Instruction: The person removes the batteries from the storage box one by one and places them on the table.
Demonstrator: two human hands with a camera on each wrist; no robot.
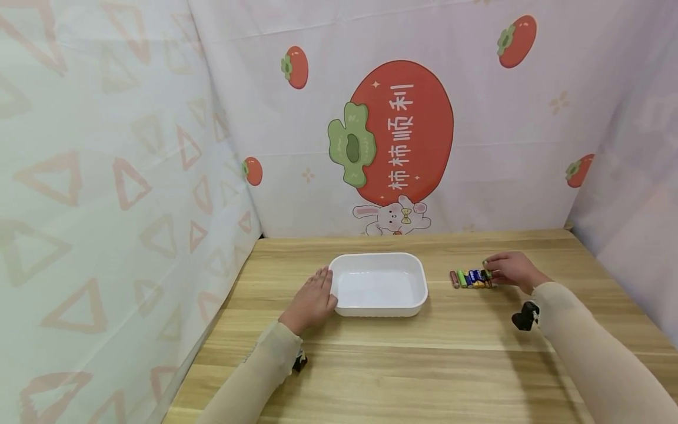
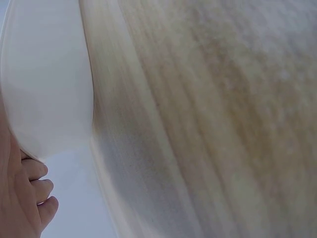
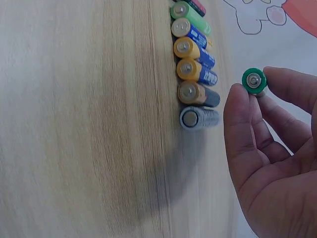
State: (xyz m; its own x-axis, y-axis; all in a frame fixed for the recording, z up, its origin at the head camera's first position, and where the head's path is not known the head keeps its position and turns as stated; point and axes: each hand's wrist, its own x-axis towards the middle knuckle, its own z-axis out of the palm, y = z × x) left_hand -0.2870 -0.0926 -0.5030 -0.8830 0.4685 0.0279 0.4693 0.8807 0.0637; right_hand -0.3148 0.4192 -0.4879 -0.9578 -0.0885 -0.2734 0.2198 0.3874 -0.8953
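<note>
Between thumb and fingertips, my right hand (image 3: pixel 277 144) pinches a battery (image 3: pixel 254 81) with a green end, held just above the table. Beside it several batteries lie side by side in a row: a grey one (image 3: pixel 199 118), blue-and-yellow ones (image 3: pixel 197 71), a green one (image 3: pixel 190 17) and a dark reddish one (image 1: pixel 454 279). On the left, my left hand (image 1: pixel 311 300) rests against the left wall of a white plastic basin (image 1: pixel 378 311), its fingers extended along the rim. In the left wrist view the basin's outer wall (image 2: pixel 47 74) partly covers that hand.
The wooden table (image 1: pixel 402 371) carries the basin near its middle and the battery row to the right. Behind stands a fabric backdrop (image 1: pixel 477 194) printed with persimmons and a rabbit. More fabric hangs at the left (image 1: pixel 106 235) and right (image 1: pixel 630 235) sides.
</note>
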